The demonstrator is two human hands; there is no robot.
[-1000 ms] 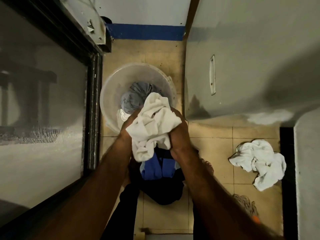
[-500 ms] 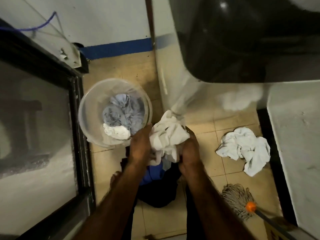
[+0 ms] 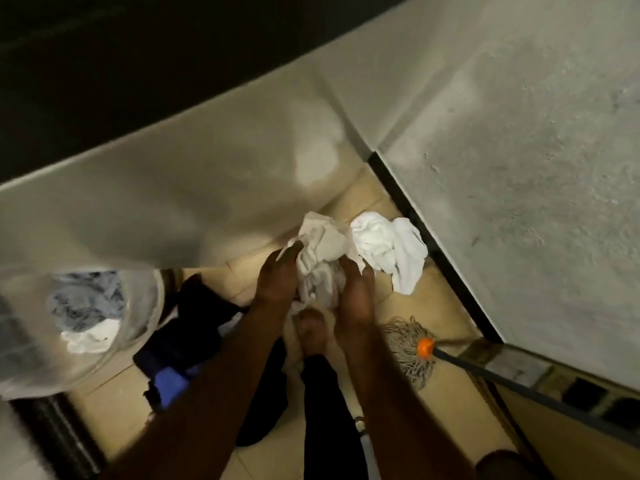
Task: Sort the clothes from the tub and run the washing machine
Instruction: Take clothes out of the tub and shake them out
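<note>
At the lower left of the frame the translucent round plastic tub (image 3: 142, 299) stands on the tiled floor. It holds a crumpled grey-blue garment (image 3: 83, 299) and a small white piece (image 3: 93, 336), so by my reading your sorting is only partly done. Above the tub, the pale flat cabinet panel (image 3: 156, 209) is probably the side of the washing machine. Nothing is loaded yet as far as this view shows.

Just right of the tub lies a heap of dark clothes with a bright blue patch (image 3: 194, 327), apart from anything white, which looks like your darks pile.

At centre, your left hand (image 3: 277, 275) lies against the crumpled off-white cloth (image 3: 322, 247). Its fingers (image 3: 292, 251) are fairly straight and close together, pressing the fabric sideways rather than pinching it. Your right hand (image 3: 356, 292) meets the cloth from the other side, so the bundle sits between both palms. Blur hides whether that hand's fingers curl into the folds, and I cannot tell.

You hold the cloth low, touching or just over the edge of the bright white heap of laundry (image 3: 391, 251) by the wall. That suggests it belongs with the whites.

At lower right a grey string mop with an orange collar (image 3: 408, 344) lies near that heap, so keep clean whites off it.
</note>
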